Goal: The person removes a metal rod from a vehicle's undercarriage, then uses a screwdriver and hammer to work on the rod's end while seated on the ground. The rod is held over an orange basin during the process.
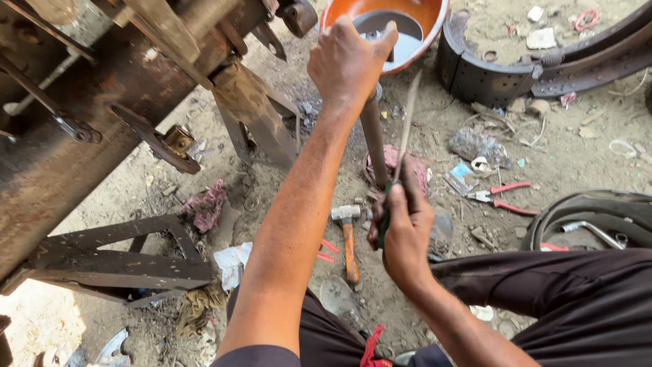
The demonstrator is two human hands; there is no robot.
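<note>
My left hand (pixel 348 62) is closed around the top of a dark metal rod (pixel 374 144) that stands nearly upright over the dirt ground. My right hand (pixel 404 228) grips the green handle of a long flat file (pixel 407 122), whose blade leans up alongside the rod. Just beyond my left hand sits an orange bowl (pixel 429 20) with dark liquid in it. A hammer (pixel 348 234) with a wooden handle lies on the ground between my arms.
A rusty axle and frame (pixel 102 115) fill the left side. Curved brake shoes (pixel 489 71) lie at the upper right. Red-handled pliers (pixel 501 196), rags (pixel 207 204), a black hose (pixel 591 211) and scraps litter the ground. My dark-trousered legs are at the bottom.
</note>
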